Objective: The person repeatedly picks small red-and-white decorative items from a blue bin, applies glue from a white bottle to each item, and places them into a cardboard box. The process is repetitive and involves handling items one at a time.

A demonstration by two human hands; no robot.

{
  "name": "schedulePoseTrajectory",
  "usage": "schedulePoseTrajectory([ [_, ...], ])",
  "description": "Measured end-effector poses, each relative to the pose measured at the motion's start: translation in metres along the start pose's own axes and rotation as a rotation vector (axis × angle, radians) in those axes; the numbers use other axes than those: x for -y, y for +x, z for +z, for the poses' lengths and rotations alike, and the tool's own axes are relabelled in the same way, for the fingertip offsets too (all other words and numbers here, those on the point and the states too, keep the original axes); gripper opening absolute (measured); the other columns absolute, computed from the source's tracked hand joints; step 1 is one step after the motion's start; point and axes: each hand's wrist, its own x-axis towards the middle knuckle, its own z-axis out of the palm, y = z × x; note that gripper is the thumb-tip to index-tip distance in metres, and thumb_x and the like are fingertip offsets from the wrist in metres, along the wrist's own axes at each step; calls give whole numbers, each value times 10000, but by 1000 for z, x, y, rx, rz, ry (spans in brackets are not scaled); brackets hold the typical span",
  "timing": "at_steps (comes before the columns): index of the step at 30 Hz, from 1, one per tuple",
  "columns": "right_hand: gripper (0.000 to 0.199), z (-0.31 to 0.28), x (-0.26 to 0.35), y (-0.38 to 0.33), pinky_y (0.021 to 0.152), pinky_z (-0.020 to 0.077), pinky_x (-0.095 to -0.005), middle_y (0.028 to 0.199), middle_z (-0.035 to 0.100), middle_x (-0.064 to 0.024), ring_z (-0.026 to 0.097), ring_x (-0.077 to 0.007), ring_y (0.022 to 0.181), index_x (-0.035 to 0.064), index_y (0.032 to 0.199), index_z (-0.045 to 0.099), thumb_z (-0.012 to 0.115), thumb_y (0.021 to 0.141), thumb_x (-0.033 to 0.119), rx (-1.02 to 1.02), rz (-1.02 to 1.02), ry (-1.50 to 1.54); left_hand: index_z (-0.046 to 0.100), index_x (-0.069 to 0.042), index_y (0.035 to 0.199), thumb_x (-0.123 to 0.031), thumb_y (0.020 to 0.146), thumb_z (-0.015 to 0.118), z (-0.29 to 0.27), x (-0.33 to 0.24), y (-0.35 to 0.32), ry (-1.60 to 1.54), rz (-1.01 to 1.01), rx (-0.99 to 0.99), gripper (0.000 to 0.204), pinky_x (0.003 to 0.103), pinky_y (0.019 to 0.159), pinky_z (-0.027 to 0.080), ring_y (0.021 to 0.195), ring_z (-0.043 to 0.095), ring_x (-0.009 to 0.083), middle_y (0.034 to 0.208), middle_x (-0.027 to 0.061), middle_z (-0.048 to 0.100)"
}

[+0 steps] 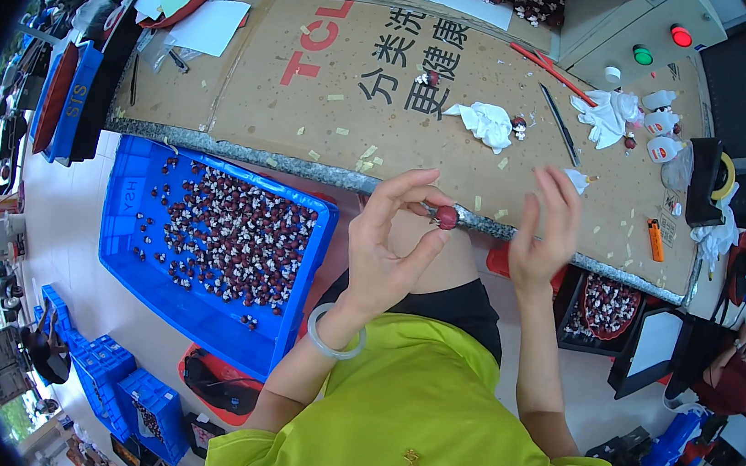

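My left hand [390,244], with a pale bangle [324,342] on its wrist, pinches a small dark red, round-headed figurine [446,217] between thumb and fingers. It is held up just in front of the workbench edge. To the right, my right hand [544,229] is raised with its fingers stretched out, apart from the figurine and holding nothing that I can see. On the cardboard-covered workbench [267,115] beyond lie a crumpled white tissue [485,124] and a similar small figurine [519,125].
A blue tray [223,340] of many red-and-white figurines stands at my left. Small white bottles [665,150], a black pen [558,123], red sticks [552,72] and an orange lighter [656,240] lie on the bench's right. Behind is a control box with buttons [643,55]. Another person [734,375] is at far right.
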Motion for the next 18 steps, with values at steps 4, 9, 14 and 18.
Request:
schedulePoseTrajectory([
  [4, 351, 41, 0, 36, 896, 443, -424, 1070, 624, -165, 574, -348, 1003, 60, 1108, 663, 637, 773, -41, 133, -17, -60, 462, 10, 1273, 138, 725, 666, -9, -4, 2, -2, 2, -34, 599, 272, 838, 469, 882, 589, 141, 1023, 116, 619],
  [9, 284, 65, -22, 39, 842, 452, -410, 960, 646, -143, 589, -305, 932, 35, 1028, 696, 665, 753, -26, 224, 77, -60, 470, 13, 1266, 138, 725, 669, -19, -5, -1, 6, 5, -83, 589, 270, 837, 468, 877, 585, 140, 1009, 107, 617],
  [14, 250, 44, 9, 48, 719, 480, -346, 857, 650, -122, 610, -261, 800, 25, 990, 709, 686, 748, -35, 37, 86, 89, 470, 16, 1267, 133, 730, 668, -25, -1, -2, -50, -43, -102, 584, 270, 837, 468, 881, 580, 141, 1011, 104, 611],
  [18, 282, 13, 44, 43, 651, 467, -282, 845, 644, -107, 602, -189, 728, 24, 1022, 712, 697, 748, -38, 106, 138, 230, 510, -10, 1250, 95, 723, 685, -23, 1, 0, -140, -69, -126, 566, 257, 795, 441, 898, 600, 118, 1010, 73, 637],
])
